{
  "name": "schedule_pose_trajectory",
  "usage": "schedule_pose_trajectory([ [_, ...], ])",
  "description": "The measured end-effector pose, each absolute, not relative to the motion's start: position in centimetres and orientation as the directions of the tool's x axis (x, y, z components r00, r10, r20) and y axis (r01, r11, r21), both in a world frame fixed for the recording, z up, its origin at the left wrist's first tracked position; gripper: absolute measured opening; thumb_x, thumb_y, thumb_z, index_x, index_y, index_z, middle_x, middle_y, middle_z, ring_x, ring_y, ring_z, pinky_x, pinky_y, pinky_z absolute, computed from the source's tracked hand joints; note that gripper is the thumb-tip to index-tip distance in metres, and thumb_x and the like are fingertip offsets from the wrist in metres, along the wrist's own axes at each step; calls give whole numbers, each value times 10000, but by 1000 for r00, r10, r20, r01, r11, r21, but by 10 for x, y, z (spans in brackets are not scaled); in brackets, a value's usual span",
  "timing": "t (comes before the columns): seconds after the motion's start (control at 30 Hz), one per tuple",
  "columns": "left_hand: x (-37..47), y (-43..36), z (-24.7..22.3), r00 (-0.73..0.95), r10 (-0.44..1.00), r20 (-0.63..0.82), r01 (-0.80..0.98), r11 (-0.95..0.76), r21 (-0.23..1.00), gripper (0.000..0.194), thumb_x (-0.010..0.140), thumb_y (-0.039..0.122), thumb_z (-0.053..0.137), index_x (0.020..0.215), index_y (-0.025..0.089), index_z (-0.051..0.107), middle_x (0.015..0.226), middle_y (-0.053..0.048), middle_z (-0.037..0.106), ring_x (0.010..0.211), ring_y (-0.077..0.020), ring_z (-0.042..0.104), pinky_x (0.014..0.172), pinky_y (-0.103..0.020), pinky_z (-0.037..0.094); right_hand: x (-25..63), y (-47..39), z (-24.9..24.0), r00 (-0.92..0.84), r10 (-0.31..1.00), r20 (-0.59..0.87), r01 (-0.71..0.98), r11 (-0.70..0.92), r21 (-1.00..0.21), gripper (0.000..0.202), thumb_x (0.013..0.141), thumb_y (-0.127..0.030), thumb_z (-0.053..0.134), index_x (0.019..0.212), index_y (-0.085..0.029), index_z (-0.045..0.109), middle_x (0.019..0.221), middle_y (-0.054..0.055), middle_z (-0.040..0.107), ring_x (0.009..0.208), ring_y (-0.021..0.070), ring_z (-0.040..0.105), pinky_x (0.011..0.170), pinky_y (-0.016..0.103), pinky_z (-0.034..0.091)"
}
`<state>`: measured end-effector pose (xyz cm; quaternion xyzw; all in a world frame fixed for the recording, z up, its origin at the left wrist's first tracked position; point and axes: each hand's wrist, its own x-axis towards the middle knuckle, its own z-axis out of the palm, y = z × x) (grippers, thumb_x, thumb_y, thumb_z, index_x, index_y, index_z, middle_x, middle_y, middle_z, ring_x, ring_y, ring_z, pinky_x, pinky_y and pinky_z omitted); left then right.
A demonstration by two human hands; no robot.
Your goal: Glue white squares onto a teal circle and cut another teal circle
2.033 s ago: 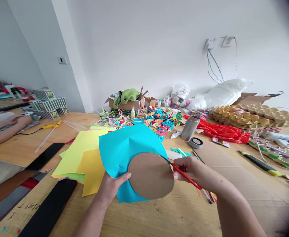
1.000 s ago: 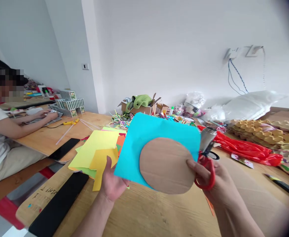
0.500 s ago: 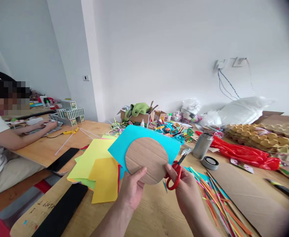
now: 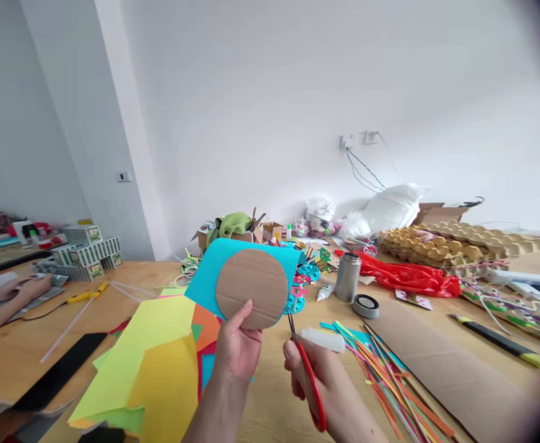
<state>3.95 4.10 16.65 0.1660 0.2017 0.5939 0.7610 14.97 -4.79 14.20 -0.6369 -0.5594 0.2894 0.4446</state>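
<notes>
A round piece of brown cardboard [image 4: 251, 286] lies against a blue sheet [image 4: 203, 271], and my left hand [image 4: 240, 347] grips both from below, its thumb on the cardboard. My right hand [image 4: 325, 381] is closed round red-handled scissors [image 4: 313, 387]. Their dark blades point up beside the lower right edge of the blue sheet. Yellow sheets [image 4: 163, 344] and other coloured paper are spread left of my left hand.
Coloured strips [image 4: 390, 375], a flat cardboard piece [image 4: 440, 363], a metal can [image 4: 347, 277] and a tape roll [image 4: 365, 306] are on the right. Egg trays [image 4: 436, 246] and red plastic [image 4: 403, 274] lie behind. Another person's hands [image 4: 25, 289] show far left.
My right hand has let go of the cardboard's edge and turned the scissors so the blades point upward. The view has swung right, and the other person's head has left it.
</notes>
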Motion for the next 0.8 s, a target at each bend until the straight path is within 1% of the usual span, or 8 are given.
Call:
schedule_pose_trajectory([
  [0.07,42,40,161,235,960,-151,-829,279,484,446,782,52,621,1192,224,597,1100,-39,705,942,-172,676,721,-239,564,151,-43,140,252,963,95,443,-27,-896,619,815,-770,287,645,-200,460,487,-4,495,455,124,455,444,238,303],
  [0.13,44,40,158,244,952,-184,-824,304,478,431,795,49,611,1195,208,591,1084,-54,708,897,-165,686,707,-238,568,153,-40,141,254,965,62,407,-48,-912,622,815,-774,279,642,-202,454,462,-12,487,423,110,428,429,230,289],
  [0.23,47,40,156,237,951,-196,-823,304,479,420,799,40,604,1195,176,584,1054,-82,711,844,-165,696,696,-245,578,154,-37,142,258,966,27,337,-64,-939,634,798,-792,278,644,-202,451,436,-25,470,392,94,398,412,219,284],
  [0.33,51,37,156,242,954,-178,-817,299,493,407,805,22,584,1190,154,582,1020,-104,715,814,-173,702,667,-249,586,155,-36,143,273,962,12,287,-69,-956,659,767,-821,285,640,-198,456,434,-25,464,395,93,415,409,213,288],
  [0.47,56,33,153,266,944,-195,-804,329,496,390,811,11,571,1180,140,583,992,-118,717,804,-181,705,662,-257,592,156,-36,145,272,962,4,239,-64,-969,666,746,-835,309,649,-194,461,442,-28,457,408,95,432,406,210,291],
  [0.63,56,32,149,256,949,-184,-802,315,507,397,808,11,579,1181,144,584,1030,-117,708,840,-185,701,678,-261,593,162,-34,145,273,962,-1,227,-65,-972,674,750,-834,294,647,-191,464,440,-33,453,405,88,424,397,202,277],
  [0.8,56,32,146,253,947,-196,-792,319,521,399,807,16,585,1183,149,585,1047,-118,704,844,-184,698,681,-267,591,168,-33,143,249,968,15,248,-48,-968,655,797,-791,296,648,-182,486,429,-28,478,385,81,422,395,200,278],
])
